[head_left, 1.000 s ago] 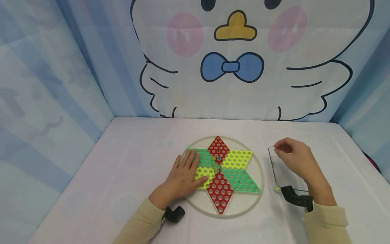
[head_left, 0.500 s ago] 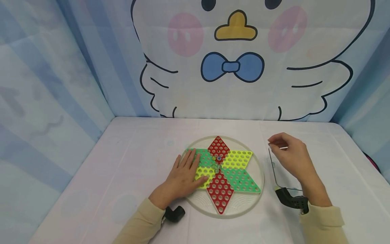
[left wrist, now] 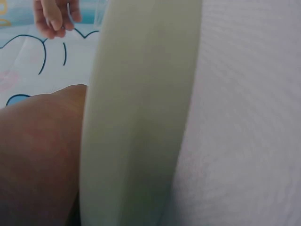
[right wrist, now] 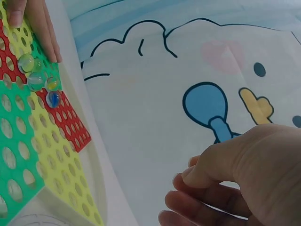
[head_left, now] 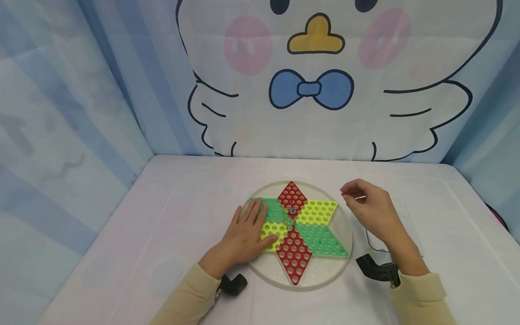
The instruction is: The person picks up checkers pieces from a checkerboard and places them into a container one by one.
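Observation:
My left hand rests with spread fingers on the left part of a star-shaped Chinese checkers board. The board has red, green and yellow points full of round holes, on a round pale base. Several glass marbles sit at its centre, one of them blue inside. My right hand is raised just beyond the board's right edge. Its thumb and index fingertips meet while the other fingers curl loosely; I cannot tell whether a marble is hidden between them.
A clear box lies to the right of the board, largely hidden under the right hand and forearm. A white cloth covers the table. Behind it hangs a cartoon-printed curtain, with blue fabric on both sides.
My right hand has moved left, from above the clear box to near the board's right edge, thumb and index finger kept together. My left hand stays on the board.

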`<state>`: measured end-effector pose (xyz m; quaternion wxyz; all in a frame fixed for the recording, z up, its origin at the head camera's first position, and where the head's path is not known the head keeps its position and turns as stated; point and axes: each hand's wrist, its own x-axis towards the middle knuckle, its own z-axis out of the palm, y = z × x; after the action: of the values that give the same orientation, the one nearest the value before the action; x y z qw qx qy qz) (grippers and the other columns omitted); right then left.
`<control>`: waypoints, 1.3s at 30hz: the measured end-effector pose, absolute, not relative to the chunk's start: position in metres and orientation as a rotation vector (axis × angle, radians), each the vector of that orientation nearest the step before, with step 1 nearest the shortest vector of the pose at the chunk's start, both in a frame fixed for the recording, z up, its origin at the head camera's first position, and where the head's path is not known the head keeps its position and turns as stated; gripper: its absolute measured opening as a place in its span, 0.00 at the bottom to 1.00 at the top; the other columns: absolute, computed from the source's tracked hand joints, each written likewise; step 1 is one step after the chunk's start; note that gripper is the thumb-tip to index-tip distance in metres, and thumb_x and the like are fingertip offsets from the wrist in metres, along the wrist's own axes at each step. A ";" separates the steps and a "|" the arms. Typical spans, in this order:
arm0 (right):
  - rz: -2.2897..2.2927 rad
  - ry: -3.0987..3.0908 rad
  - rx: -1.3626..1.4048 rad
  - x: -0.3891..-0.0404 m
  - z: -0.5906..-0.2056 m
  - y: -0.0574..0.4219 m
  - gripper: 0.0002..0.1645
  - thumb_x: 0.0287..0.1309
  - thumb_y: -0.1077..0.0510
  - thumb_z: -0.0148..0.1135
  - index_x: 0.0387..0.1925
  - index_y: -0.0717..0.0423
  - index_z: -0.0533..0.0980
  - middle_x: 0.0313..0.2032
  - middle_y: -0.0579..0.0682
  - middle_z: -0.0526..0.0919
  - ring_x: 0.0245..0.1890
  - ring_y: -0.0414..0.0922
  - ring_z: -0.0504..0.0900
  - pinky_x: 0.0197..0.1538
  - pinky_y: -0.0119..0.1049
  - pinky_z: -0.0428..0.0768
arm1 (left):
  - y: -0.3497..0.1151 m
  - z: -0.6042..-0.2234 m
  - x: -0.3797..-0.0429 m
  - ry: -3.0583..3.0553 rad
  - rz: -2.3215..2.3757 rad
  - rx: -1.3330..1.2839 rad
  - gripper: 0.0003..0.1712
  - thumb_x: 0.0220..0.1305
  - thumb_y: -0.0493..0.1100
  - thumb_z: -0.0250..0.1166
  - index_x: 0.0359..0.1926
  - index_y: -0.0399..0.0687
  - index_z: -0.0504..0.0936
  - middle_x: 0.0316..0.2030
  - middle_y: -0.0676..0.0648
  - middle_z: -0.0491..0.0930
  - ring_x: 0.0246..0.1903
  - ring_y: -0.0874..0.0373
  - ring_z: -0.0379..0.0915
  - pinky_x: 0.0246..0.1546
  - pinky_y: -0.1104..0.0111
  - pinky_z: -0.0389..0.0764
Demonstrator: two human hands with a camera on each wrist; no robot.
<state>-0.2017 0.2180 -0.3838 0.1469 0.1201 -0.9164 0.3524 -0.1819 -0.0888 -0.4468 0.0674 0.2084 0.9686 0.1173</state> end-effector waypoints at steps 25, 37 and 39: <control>1.107 -2.680 0.554 -0.202 -0.401 0.181 0.08 0.62 0.69 0.62 0.42 0.60 0.80 0.40 0.53 0.86 0.40 0.45 0.83 0.43 0.36 0.83 | -0.088 -0.445 -0.182 2.909 0.341 0.627 0.50 0.72 0.71 0.43 0.79 0.42 0.43 0.80 0.41 0.37 0.79 0.47 0.29 0.76 0.44 0.38; 1.144 -2.659 0.706 -0.202 -0.418 0.156 0.08 0.59 0.71 0.63 0.39 0.61 0.80 0.37 0.53 0.86 0.38 0.44 0.83 0.40 0.36 0.83 | -0.089 -0.445 -0.181 2.917 0.358 0.639 0.50 0.72 0.70 0.44 0.79 0.41 0.44 0.79 0.41 0.38 0.79 0.46 0.30 0.76 0.44 0.38; 1.152 -2.648 0.730 -0.202 -0.422 0.152 0.08 0.58 0.71 0.63 0.38 0.60 0.80 0.36 0.52 0.86 0.37 0.43 0.83 0.39 0.35 0.83 | -0.089 -0.445 -0.181 2.918 0.357 0.642 0.50 0.72 0.70 0.44 0.79 0.41 0.44 0.79 0.41 0.38 0.79 0.46 0.30 0.76 0.44 0.38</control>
<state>-0.2016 0.1522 -0.4223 0.0814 0.2443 -0.8861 0.3855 -0.1811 -0.0890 -0.4453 0.0662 0.2130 0.9676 0.1183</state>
